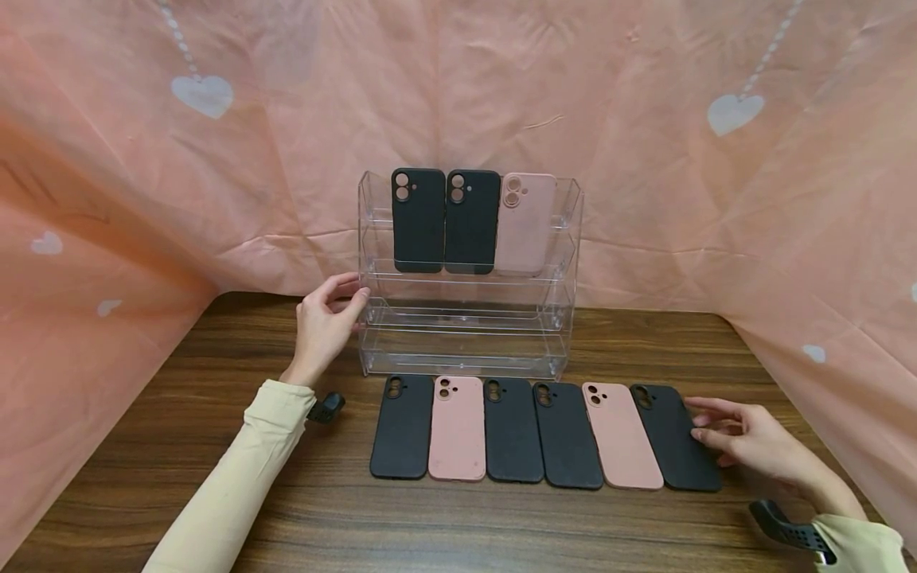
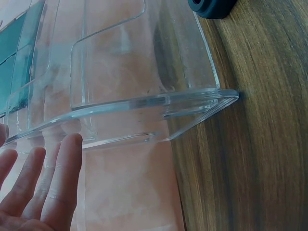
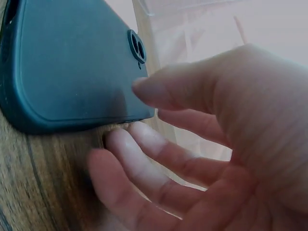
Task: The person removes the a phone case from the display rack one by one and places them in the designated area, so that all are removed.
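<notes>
I'm reading the clock as the person sees it, with the clear rack (image 1: 462,364) at the dial's centre. At about nine o'clock is the left hand (image 1: 322,318), its grip loose, fingers extended by the rack's side wall. Over at four o'clock is the right hand (image 1: 748,442), right at the three o'clock edge of a black case (image 1: 677,438): thumb over its face, fingertips beside its edge, that grip not closed round it. The black case lies flat on the counter (image 1: 501,525), ending a row of six spread from seven round to four o'clock; a pink case (image 1: 623,436) lies just beside it. Toward twelve, three upright cases (image 1: 419,223) stand in the rack.
</notes>
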Demonstrator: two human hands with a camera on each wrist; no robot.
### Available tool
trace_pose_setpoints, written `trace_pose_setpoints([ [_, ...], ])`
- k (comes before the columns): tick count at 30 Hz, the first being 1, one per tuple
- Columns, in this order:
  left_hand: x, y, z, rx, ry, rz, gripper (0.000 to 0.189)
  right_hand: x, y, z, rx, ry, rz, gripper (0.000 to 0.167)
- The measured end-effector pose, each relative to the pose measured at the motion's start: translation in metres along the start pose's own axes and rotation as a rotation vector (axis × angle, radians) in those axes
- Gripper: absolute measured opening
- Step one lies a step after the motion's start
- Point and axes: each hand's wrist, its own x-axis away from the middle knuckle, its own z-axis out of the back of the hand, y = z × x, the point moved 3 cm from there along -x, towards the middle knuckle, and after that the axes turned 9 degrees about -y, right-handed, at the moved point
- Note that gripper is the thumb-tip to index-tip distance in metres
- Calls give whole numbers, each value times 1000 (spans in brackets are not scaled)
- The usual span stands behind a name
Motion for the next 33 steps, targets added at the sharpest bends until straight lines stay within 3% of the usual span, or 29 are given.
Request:
trace_pose_setpoints([
  [10, 1, 0, 1, -16, 3, 2, 34, 0, -15, 7, 188, 280, 84, 43],
  [22, 1, -2, 0, -12, 10, -4, 34, -17, -47, 3, 62, 407, 172, 41],
  [27, 1, -2, 0, 2, 6, -7, 34, -33, -71, -5, 48, 478, 208, 38],
  [33, -2, -4, 0, 28, -1, 0, 34, -57, -104, -18, 6, 502, 267, 37],
])
